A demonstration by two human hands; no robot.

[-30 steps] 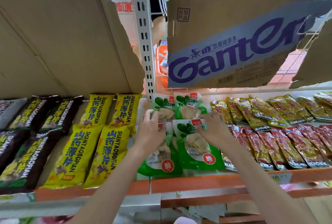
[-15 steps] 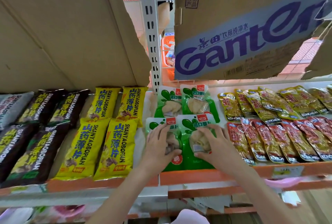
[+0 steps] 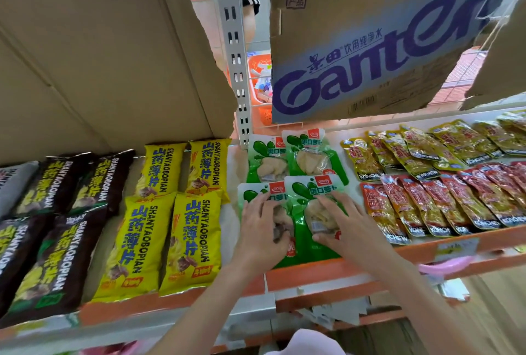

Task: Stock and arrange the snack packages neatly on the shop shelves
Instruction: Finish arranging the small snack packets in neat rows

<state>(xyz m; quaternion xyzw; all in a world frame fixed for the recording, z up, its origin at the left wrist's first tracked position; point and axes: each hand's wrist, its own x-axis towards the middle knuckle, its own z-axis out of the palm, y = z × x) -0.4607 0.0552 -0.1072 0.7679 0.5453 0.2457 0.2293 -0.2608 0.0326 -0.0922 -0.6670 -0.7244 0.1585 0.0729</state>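
Green snack packs lie in two rows on the shelf (image 3: pixel 318 275). My left hand (image 3: pixel 263 233) lies flat on the front left green pack (image 3: pixel 252 194), fingers spread. My right hand (image 3: pixel 343 225) presses flat on the front right green pack (image 3: pixel 306 192). Two more green packs (image 3: pixel 301 155) lie behind them. Yellow packs (image 3: pixel 170 235) sit to the left, with dark brown packs (image 3: pixel 51 240) further left. Red packs (image 3: pixel 444 206) and gold packs (image 3: pixel 427 147) fill the right side.
Cardboard sheets (image 3: pixel 108 50) hang over the shelf on the left, and a printed cardboard box (image 3: pixel 370 50) on the right. A grey slotted upright (image 3: pixel 234 50) stands between them. An orange basket (image 3: pixel 260 81) shows behind. Another person stands behind the upright.
Both hands slid from the rear green packs toward the shelf front and now rest flat on the two front packs, which lie side by side.
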